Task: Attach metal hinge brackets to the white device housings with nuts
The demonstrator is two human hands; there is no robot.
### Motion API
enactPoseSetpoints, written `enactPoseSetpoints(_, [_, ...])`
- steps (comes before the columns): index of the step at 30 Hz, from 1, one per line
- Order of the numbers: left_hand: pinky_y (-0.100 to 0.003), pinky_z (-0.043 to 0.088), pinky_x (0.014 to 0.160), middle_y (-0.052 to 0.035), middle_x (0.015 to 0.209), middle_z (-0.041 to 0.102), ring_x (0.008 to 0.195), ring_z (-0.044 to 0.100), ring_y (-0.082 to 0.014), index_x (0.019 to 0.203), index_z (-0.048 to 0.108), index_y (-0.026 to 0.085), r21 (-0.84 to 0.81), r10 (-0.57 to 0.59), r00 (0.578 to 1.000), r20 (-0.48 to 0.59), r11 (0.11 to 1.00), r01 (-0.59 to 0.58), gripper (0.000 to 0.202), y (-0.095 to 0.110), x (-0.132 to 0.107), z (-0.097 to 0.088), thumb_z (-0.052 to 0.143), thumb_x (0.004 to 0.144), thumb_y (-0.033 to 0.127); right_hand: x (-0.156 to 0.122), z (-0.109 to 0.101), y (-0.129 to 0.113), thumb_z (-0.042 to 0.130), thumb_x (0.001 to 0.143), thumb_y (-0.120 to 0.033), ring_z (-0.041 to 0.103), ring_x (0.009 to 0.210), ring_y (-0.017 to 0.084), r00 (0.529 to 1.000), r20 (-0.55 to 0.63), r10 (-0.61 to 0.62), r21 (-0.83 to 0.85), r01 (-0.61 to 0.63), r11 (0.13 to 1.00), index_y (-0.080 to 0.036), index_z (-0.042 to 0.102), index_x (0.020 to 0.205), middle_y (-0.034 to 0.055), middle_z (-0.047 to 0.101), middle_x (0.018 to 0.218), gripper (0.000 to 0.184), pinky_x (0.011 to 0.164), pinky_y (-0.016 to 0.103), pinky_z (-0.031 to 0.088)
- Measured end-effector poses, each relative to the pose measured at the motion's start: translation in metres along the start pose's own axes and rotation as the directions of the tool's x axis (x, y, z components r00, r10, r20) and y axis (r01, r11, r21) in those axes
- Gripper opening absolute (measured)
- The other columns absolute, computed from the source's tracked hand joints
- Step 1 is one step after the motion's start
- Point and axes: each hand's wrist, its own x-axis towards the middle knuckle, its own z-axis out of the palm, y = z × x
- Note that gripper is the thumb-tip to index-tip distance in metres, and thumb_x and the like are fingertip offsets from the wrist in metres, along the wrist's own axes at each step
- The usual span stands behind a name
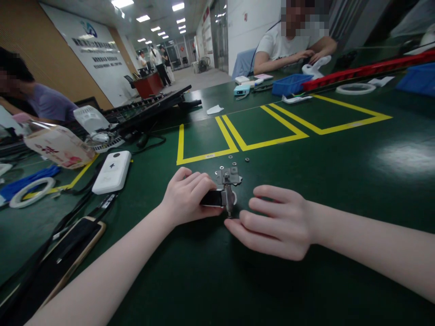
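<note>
The right hand (278, 219) is holding its fingers parted just beside a slim bolt end (229, 214), contact unclear; the left hand (190, 197) is clamping the metal fitting (228, 197) by its smooth black block (212, 198), over the green table (190, 280). A squarish, dull grey plate (231, 176) is already sitting across the fitting's far end; beyond, thin shiny washers (234, 164) and a dark nut (247, 159) are lying loose, apparently unfitted, before yellow tape (207, 157)

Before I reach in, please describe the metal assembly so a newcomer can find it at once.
On the green table, look nearer than the yellow tape outlines, to the left hand. It holds the metal assembly; unlike the small loose metal pieces beyond, this has a flat plate on top.
</note>
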Motion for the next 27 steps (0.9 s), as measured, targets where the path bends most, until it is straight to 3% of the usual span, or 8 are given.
enactPoseSetpoints(12, [-0.033,0.039,0.065,-0.0004,0.075,0.067,0.064,0.061,-0.0150,0.083,0.051,0.019,-0.054,-0.144,0.990,0.011,0.988,0.144,0.029,0.002,0.002,0.001,0.062,0.078,0.045,-0.002,0.004,0.010,0.054,0.088,-0.021,0.056,0.067,0.011,0.996,0.088,0.006,-0.060,0.000,0.998,-0.017,0.064,0.099,-0.0013,0.066,0.080,0.015,0.065,0.029,0.045])
enactPoseSetpoints(16, [-0.033,0.043,0.069,-0.0039,0.085,0.069,0.069,0.060,-0.0170,0.094,0.053,0.018,-0.053,-0.172,0.982,0.075,0.983,0.176,0.025,0.006,0.003,0.001,0.058,0.082,0.039,-0.004,0.005,0.017,0.052,0.089,-0.019,0.058,0.069,0.010,0.995,0.088,0.044,-0.139,-0.032,0.990,-0.020,0.062,0.101,-0.0021,0.069,0.083,0.015,0.067,0.027,0.045])
enactPoseSetpoints(20, [-0.035,0.045,0.073,-0.0075,0.092,0.068,0.073,0.060,-0.0185,0.101,0.052,0.016,-0.093,-0.186,0.971,0.150,0.975,0.201,0.027,0.009,0.004,-0.001,0.054,0.084,0.037,-0.009,0.007,0.022,0.052,0.090,-0.018,0.061,0.072,0.010,0.992,0.080,0.093,-0.112,-0.083,0.990,-0.020,0.060,0.105,-0.0007,0.069,0.085,0.018,0.069,0.027,0.046])
enactPoseSetpoints(27, [-0.036,0.045,0.071,-0.0070,0.092,0.067,0.073,0.060,-0.0201,0.101,0.052,0.016,-0.160,-0.153,0.963,0.220,0.968,0.191,0.058,0.013,0.006,-0.006,0.062,0.071,0.064,-0.008,0.010,0.019,0.053,0.090,-0.025,0.060,0.071,0.009,0.997,0.010,0.073,-0.023,-0.073,0.997,-0.018,0.060,0.102,-0.0011,0.069,0.084,0.015,0.068,0.027,0.046])
